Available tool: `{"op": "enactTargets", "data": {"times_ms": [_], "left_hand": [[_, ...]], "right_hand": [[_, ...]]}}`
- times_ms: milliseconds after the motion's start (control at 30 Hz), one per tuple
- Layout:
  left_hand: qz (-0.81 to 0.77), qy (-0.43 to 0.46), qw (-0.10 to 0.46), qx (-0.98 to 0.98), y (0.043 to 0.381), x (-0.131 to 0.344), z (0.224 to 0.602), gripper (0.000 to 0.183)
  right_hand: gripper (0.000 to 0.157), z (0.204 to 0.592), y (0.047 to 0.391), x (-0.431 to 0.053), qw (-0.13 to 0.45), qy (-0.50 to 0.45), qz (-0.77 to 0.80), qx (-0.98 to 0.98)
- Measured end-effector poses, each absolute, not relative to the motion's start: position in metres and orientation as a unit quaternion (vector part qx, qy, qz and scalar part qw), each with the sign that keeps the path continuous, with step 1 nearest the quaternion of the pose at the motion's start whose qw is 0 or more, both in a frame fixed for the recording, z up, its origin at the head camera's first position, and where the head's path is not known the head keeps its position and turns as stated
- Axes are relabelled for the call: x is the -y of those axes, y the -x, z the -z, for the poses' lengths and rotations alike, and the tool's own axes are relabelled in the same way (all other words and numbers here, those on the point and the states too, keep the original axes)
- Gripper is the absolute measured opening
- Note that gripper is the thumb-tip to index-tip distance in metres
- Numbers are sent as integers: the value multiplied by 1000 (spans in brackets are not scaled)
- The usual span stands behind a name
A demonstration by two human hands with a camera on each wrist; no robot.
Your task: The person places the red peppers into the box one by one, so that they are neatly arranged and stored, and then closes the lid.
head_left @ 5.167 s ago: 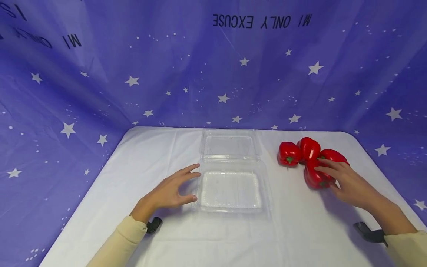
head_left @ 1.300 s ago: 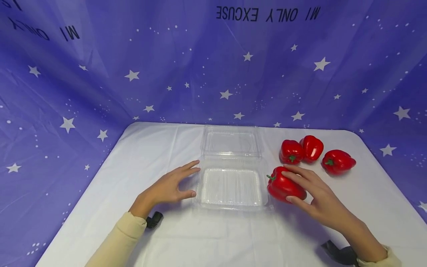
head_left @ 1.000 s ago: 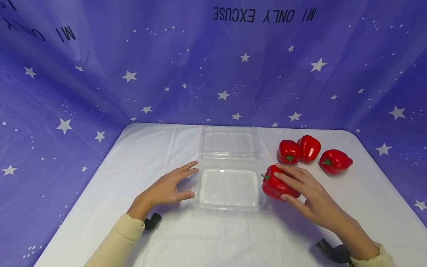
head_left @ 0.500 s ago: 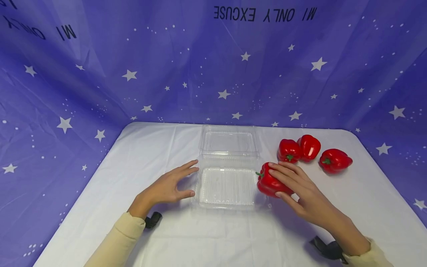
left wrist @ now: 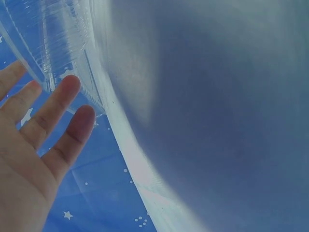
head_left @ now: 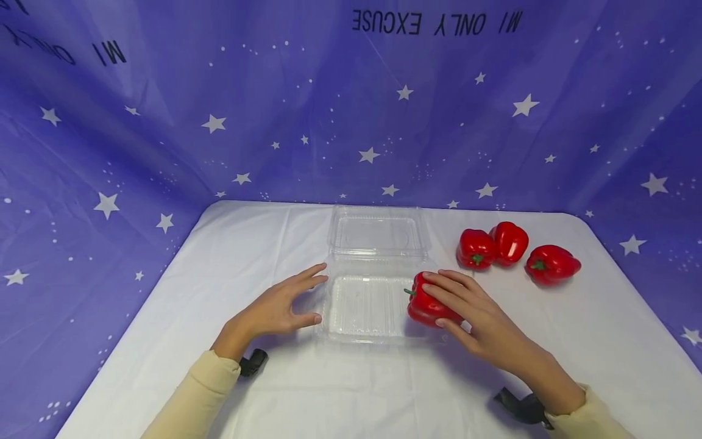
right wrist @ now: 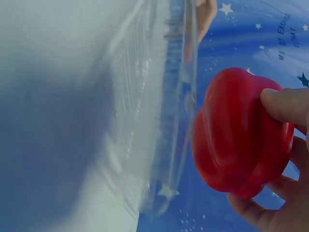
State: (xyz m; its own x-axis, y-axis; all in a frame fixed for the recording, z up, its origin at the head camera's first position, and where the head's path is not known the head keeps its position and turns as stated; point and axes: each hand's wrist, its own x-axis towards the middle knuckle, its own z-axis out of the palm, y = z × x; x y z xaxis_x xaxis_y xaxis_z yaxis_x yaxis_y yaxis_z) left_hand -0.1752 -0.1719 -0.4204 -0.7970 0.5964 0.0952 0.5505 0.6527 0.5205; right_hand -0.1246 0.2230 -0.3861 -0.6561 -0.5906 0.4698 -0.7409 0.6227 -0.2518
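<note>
My right hand grips a red bell pepper with a green stem that points left. In the head view the pepper is over the right side of a clear plastic clamshell container. From the right wrist view, thumb and fingers wrap the pepper, which is held above the container's rim. At the container's left edge, my left hand has its fingers spread and holds nothing. The left wrist view has those relaxed fingers by the clear plastic; whether they touch it I cannot tell.
The container's lid lies folded back toward the far edge. Several more red peppers stand at the back right: two touching, one in front of the other, and a third apart. A starry purple curtain encloses the white table.
My right hand has taken the front pepper from the group and carried it left, from beside the container to over its right side. The left hand stays in place.
</note>
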Motion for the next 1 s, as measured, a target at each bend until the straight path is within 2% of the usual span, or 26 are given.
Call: {"op": "enactTargets", "data": {"times_ms": [267,500,1000], "left_hand": [[-272,-322,39,-906,176,171,422,74],[-276,-312,54,-908,175,166,419,74],[-266,-312,51,-911,173,171,420,73]], "right_hand": [[73,399,127,-195,145,-393,-197,886],[75,399,126,-182,125,-392,-202,889],[60,413,145,-137,100,-387,-198,895]]}}
